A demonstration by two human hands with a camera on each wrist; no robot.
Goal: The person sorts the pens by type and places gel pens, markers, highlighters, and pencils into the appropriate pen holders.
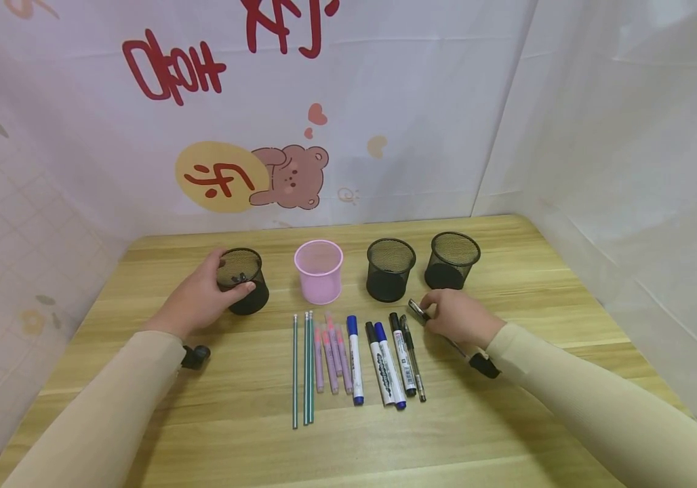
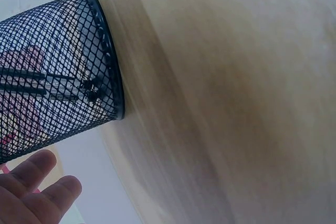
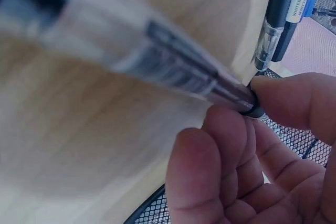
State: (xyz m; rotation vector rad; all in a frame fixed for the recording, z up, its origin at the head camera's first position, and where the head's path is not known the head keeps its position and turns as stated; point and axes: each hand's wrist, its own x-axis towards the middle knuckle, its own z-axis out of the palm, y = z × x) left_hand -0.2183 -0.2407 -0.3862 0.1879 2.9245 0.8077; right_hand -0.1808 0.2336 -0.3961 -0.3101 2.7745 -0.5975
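The right hand (image 1: 461, 317) is pinching a clear pen (image 1: 417, 310) between thumb and fingers, close to one end, just in front of the far-right cup (image 1: 446, 276). The pen is slanting: its gripped end is pointing away from the person and leftward, while its barrel is running back under the palm toward the wrist. Whether it is touching the counter (image 1: 232, 434), I can't tell from here.

Well across to the left, the left hand (image 1: 196, 299) is holding the leftmost black cup (image 1: 257, 302), thumb in front and fingers curling round the far side of its rim. Two pens (image 2: 47, 83) are leaning inside. That cup is lying leftward and slightly farther out from the pinching fingers, with the pink cup (image 1: 321, 288) and another black cup (image 1: 387, 285) standing between. The right hand is plainly the nearer one to the pen; a similar pen (image 1: 412, 359) is lying beside the markers (image 1: 391, 366).
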